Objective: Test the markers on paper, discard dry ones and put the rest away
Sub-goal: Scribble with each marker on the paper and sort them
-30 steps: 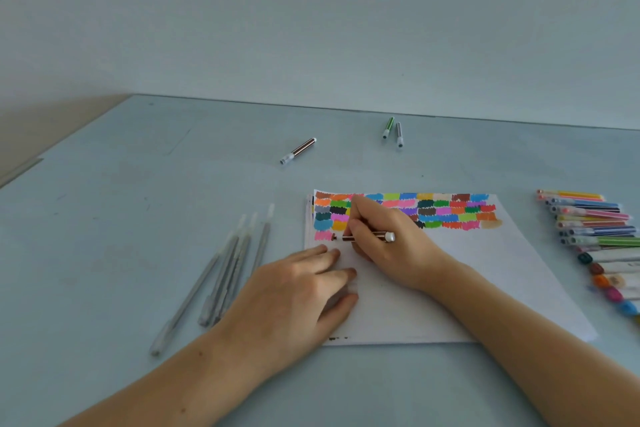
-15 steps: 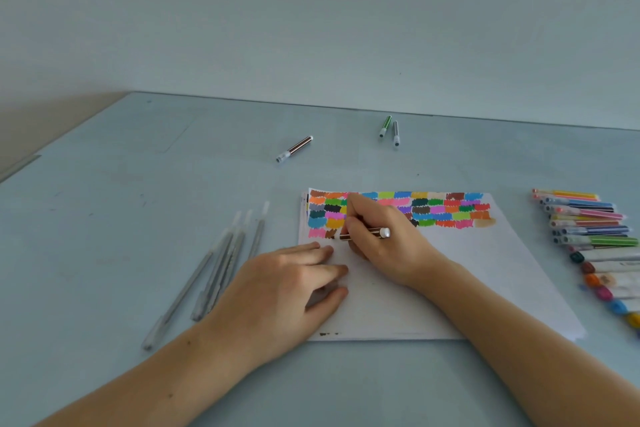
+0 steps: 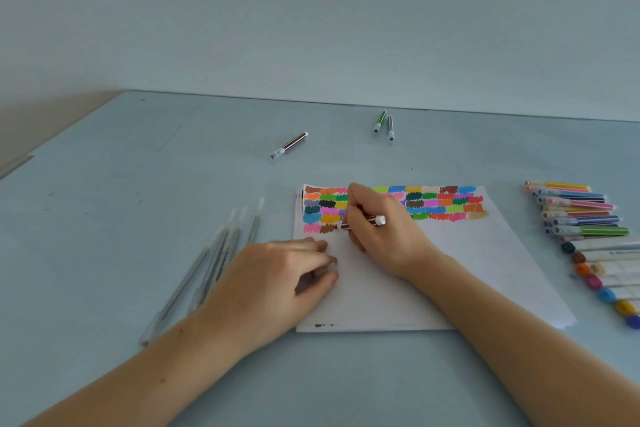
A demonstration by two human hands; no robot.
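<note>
right hand grips brown marker | tip on paper

I see a white paper with rows of small patches in orange, green, pink, blue, yellow and brown. The marker in the right hand has brown stripes and a white end. The desk is pale grey-blue.
</note>
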